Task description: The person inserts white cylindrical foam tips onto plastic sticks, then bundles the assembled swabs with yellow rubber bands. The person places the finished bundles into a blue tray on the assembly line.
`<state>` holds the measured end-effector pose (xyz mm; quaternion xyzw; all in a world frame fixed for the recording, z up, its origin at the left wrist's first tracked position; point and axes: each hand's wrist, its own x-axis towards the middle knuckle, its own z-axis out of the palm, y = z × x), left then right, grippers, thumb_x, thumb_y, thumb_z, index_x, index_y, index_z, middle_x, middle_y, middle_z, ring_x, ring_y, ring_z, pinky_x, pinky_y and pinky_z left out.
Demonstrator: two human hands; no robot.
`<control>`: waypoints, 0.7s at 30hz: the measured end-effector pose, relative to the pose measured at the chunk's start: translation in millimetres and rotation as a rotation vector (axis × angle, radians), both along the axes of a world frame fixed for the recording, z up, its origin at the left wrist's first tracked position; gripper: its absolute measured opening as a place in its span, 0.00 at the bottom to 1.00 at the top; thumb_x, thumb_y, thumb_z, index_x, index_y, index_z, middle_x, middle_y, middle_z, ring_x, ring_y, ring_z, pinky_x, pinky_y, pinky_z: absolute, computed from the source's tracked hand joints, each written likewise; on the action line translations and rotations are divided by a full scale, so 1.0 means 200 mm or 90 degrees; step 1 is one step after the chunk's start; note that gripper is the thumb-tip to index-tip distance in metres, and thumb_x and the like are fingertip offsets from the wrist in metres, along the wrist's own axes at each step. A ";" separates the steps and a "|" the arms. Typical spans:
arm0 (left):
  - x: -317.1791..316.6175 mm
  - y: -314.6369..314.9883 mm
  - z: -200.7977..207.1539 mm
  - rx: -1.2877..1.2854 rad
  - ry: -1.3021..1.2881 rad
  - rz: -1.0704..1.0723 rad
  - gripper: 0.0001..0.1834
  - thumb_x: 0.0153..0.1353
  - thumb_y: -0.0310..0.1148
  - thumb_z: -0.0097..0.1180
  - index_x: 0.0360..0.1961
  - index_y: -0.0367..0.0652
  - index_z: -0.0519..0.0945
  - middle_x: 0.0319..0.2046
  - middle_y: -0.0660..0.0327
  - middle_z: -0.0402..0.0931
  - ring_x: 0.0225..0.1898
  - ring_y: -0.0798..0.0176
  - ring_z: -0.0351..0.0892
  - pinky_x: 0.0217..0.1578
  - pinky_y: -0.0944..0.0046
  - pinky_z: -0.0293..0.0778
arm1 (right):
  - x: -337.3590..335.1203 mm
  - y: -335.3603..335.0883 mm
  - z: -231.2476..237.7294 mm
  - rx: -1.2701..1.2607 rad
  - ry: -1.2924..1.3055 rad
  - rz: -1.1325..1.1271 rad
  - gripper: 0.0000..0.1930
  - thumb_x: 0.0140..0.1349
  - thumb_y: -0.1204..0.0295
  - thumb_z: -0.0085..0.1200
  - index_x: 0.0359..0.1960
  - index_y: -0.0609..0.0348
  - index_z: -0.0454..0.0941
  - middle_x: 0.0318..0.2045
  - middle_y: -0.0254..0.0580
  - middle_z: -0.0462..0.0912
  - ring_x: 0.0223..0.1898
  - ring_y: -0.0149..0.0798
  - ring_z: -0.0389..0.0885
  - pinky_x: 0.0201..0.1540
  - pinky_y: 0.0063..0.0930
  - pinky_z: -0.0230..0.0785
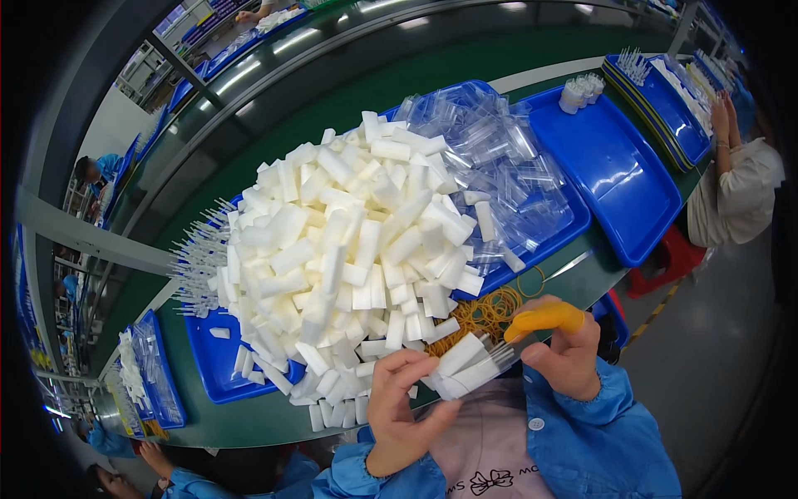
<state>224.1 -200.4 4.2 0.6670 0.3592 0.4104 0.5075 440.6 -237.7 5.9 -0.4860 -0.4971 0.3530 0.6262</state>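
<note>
We look at a little bundle (470, 370) just off the lower right side of the big white foam pile (349, 241). It has white pieces (460, 356) and some thin sticks (500, 356), with what looks like a clear sleeve around them. We think it is very light. The white pieces look soft and should squash a bit if we squeeze. The clear sleeve looks smooth, so it may slip. The sticks look stiff and thin, and we guess they could bend or snap if we push hard. The best place to hold looks like the fat white end, with a gentle pinch, so the sticks stay loose and straight. Our left hand (407, 407), below the right part of the pile, is closed on that end: the fingers press on its far side and the thumb is on the near side. The sticks point away from that hand, toward our right hand (565, 349), which is farther right of the pile. A yellow cover (544, 318) on its finger sits just above the stick tips, and its thumb is beside them. We cannot tell if they touch or pinch anything. Rubber bands (490, 313) lie right by the pile's lower right edge, just beyond the bundle.
</note>
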 end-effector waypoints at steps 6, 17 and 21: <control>-0.01 -0.01 -0.04 -0.193 -0.118 -0.026 0.25 0.46 0.25 0.68 0.47 0.34 0.75 0.50 0.54 0.67 0.49 0.62 0.70 0.51 0.65 0.66 | 0.04 -0.01 -0.04 0.029 -0.108 -0.042 0.14 0.49 0.72 0.64 0.38 0.63 0.79 0.38 0.44 0.79 0.48 0.43 0.72 0.57 0.42 0.58; 0.00 -0.02 -0.02 -0.294 -0.301 -0.096 0.23 0.49 0.19 0.64 0.48 0.31 0.73 0.50 0.53 0.66 0.51 0.60 0.71 0.54 0.60 0.68 | -0.09 -0.07 -0.01 0.059 -0.103 -0.081 0.13 0.43 0.73 0.65 0.33 0.60 0.80 0.39 0.43 0.80 0.50 0.45 0.72 0.61 0.53 0.50; -0.01 -0.04 -0.05 -0.233 -0.299 -0.101 0.23 0.47 0.18 0.65 0.47 0.31 0.74 0.49 0.52 0.67 0.50 0.58 0.71 0.53 0.60 0.70 | -0.14 -0.09 -0.02 0.078 -0.077 -0.076 0.13 0.43 0.73 0.66 0.32 0.60 0.80 0.35 0.39 0.81 0.49 0.44 0.73 0.60 0.54 0.52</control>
